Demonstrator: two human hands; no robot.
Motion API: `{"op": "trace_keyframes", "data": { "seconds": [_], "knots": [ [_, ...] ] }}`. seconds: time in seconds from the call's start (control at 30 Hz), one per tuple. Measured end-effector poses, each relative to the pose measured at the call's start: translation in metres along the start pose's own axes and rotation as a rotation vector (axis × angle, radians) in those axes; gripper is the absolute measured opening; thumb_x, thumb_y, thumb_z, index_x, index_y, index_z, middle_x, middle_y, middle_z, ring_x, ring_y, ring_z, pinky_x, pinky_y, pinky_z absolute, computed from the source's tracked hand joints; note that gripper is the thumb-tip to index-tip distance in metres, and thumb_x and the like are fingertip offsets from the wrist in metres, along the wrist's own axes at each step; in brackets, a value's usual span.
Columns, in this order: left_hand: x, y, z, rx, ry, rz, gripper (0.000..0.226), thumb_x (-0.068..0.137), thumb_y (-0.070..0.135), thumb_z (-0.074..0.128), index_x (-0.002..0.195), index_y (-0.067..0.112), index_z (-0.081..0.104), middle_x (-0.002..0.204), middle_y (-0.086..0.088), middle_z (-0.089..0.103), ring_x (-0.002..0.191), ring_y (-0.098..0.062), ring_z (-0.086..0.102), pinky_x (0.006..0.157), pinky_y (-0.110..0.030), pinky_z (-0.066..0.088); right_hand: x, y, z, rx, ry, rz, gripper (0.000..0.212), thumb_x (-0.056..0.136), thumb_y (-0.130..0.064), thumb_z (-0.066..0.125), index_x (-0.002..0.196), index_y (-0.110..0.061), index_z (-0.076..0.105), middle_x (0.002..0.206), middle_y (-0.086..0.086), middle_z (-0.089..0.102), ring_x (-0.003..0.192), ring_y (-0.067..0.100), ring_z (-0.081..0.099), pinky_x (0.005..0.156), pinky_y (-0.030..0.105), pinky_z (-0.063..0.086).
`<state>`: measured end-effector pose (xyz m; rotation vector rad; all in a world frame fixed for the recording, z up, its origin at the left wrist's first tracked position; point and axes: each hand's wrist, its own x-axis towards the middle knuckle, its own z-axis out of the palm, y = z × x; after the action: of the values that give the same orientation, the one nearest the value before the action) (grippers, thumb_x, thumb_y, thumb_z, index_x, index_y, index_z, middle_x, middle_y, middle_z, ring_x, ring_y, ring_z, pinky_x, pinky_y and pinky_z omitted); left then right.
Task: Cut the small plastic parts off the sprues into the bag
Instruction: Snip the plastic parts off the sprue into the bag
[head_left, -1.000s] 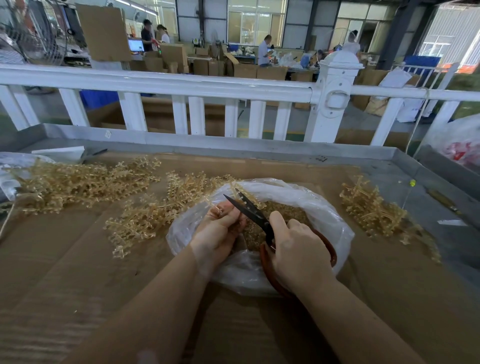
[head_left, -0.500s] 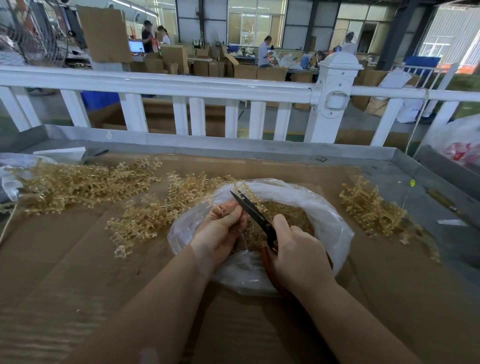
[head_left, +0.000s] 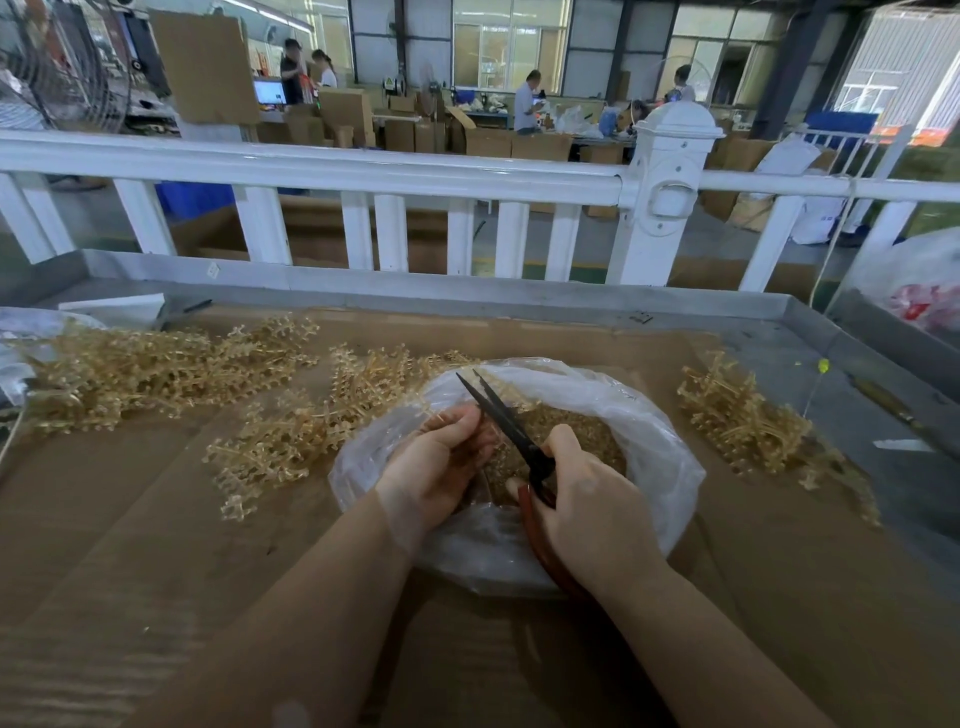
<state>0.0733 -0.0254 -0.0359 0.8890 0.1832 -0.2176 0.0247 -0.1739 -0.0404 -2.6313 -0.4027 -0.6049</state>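
A: From the head view, what could go wrong?

B: The left hand (head_left: 441, 457) pinches a sprue (head_left: 434, 410) over the bag (head_left: 654, 441), its fingers right beside the blades of the scissors (head_left: 506, 415). The right hand (head_left: 587, 499) grips the red handles. If the cut lands short, I'd judge a fingertip gets nicked. And parts snipped near the bag's left rim could fly out onto the tabletop (head_left: 156, 545).

A: Where's the rest of the stock?

B: Uncut sprues (head_left: 291, 426) are heaped left of the bag; another pile (head_left: 743, 415) lies to its right.

A: Anything different from earlier?

B: A second ago the blades gaped wider; now they're nearly closed, tips further over the bag. Both hands otherwise hold as before.
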Motion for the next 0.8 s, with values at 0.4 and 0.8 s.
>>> {"op": "trace_keyframes", "data": {
  "seconds": [0.4, 0.8],
  "knots": [
    [-0.004, 0.0, 0.0, 0.009, -0.039, -0.01, 0.014, 0.094, 0.004, 0.049, 0.094, 0.005, 0.063, 0.074, -0.004, 0.069, 0.058, -0.009, 0.062, 0.057, -0.017, 0.053, 0.003, -0.003, -0.001, 0.007, 0.002, 0.013, 0.038, 0.089, -0.05, 0.054, 0.114, -0.022, 0.046, 0.095, -0.004, 0.062, 0.091, 0.014, 0.059, 0.076, 0.024, 0.048],
    [-0.002, 0.002, 0.004, -0.105, 0.129, -0.045, 0.016, 0.096, 0.005, 0.049, 0.083, 0.007, 0.058, 0.057, -0.002, 0.065, 0.048, -0.008, 0.062, 0.049, -0.017, 0.053, -0.003, 0.001, 0.002, -0.063, -0.008, 0.041, 0.043, 0.089, -0.053, 0.051, 0.119, -0.022, 0.045, 0.099, -0.004, 0.058, 0.094, 0.016, 0.054, 0.075, 0.024, 0.045]
  ]
}}
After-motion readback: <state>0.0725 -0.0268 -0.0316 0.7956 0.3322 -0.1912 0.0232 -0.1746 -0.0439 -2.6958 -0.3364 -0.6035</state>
